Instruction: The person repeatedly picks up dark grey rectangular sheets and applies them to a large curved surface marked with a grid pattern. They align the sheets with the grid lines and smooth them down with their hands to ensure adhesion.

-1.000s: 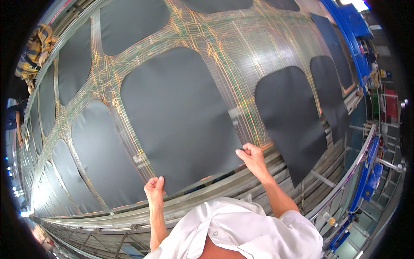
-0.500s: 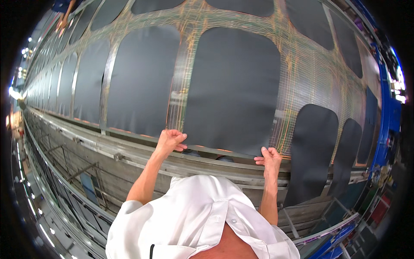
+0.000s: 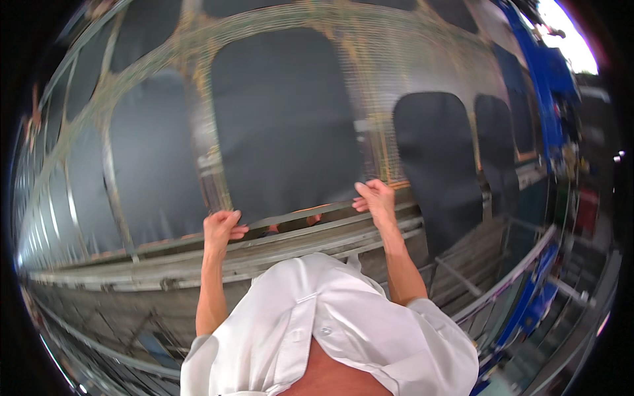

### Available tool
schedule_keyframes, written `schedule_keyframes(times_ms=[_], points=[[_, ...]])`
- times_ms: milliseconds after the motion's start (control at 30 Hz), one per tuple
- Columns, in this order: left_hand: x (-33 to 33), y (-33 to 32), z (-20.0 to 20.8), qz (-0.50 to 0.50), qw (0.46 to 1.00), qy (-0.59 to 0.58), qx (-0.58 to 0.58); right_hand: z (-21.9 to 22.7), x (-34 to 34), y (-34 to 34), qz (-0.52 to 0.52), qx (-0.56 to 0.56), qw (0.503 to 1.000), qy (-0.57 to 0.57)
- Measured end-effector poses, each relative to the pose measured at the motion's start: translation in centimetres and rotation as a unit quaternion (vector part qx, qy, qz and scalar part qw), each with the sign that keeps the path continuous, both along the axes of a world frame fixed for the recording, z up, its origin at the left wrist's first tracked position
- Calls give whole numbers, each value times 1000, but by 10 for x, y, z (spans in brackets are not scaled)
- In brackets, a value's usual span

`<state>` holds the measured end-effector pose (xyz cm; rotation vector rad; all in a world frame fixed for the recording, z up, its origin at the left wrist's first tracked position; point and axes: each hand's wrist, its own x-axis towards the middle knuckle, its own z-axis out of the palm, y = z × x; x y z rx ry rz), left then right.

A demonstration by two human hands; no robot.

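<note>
Before me a large dark grey sheet (image 3: 284,125) with rounded far corners lies on a frame strung with many thin yellow and green lines. At its near left corner my left hand (image 3: 223,231) is closed in a pinch, thumb against fingers. My right hand (image 3: 376,203) pinches the near right corner, its other fingers curled. Between the two hands the near edge runs slightly slanted, higher on the right. Both forearms reach up from white sleeves.
A similar sheet (image 3: 155,158) lies to the left. On the right, a narrower dark piece (image 3: 439,165) hangs over the metal rail (image 3: 317,244), with another piece (image 3: 495,145) beyond it. Blue machinery (image 3: 551,86) stands at the far right. Another person's arm (image 3: 35,112) shows blurred at far left.
The view has swung, so the sheet and both hands appear farther left, and the right hand now sits higher than the left. Both hands stay at the sheet's near corners.
</note>
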<state>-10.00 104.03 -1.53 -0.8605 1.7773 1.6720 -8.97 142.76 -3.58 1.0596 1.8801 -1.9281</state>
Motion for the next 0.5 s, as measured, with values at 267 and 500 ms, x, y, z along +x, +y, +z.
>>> schedule_keyframes(times_ms=[267, 500], points=[[0, -1, -7, -2, 1000, 3, 5, 4, 0, -4, -25, 33, 999, 4], [-2, 0, -1, 3, 1000, -15, -21, 2, 1, -5, -24, 30, 999, 9]])
